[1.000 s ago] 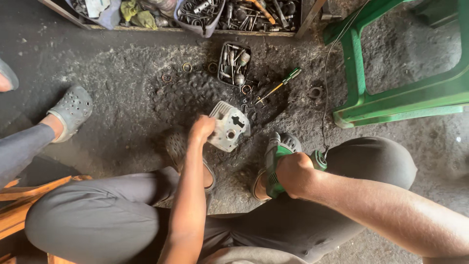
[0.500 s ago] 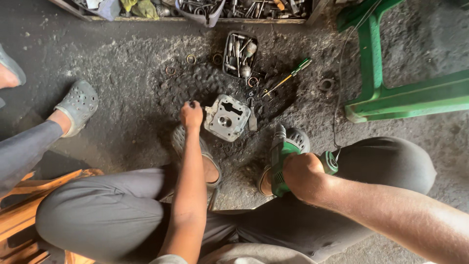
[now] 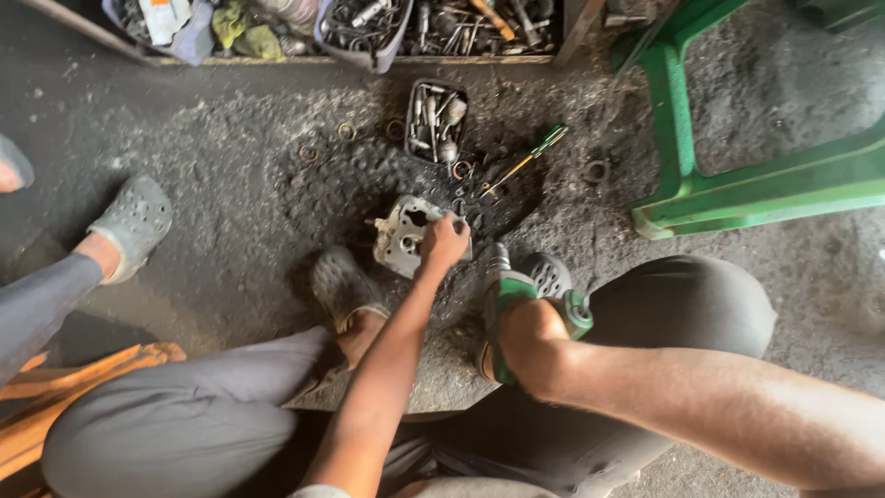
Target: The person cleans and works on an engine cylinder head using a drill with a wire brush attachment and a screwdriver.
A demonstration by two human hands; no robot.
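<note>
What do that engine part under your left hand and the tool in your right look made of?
The pale grey engine casting under the left hand looks like dull cast aluminium: matte, grimy, with machined holes. The green power tool in the right hand looks like moulded plastic with a metal nose, though dirt hides the finish.

A green plastic chair [image 3: 737, 189] stands at the right on the oily floor [image 3: 230, 184], with a green-handled screwdriver [image 3: 527, 159] beside a small tray of bolts [image 3: 436, 120], scattered rings [image 3: 347, 131], and a box of tools [image 3: 461, 23].
</note>
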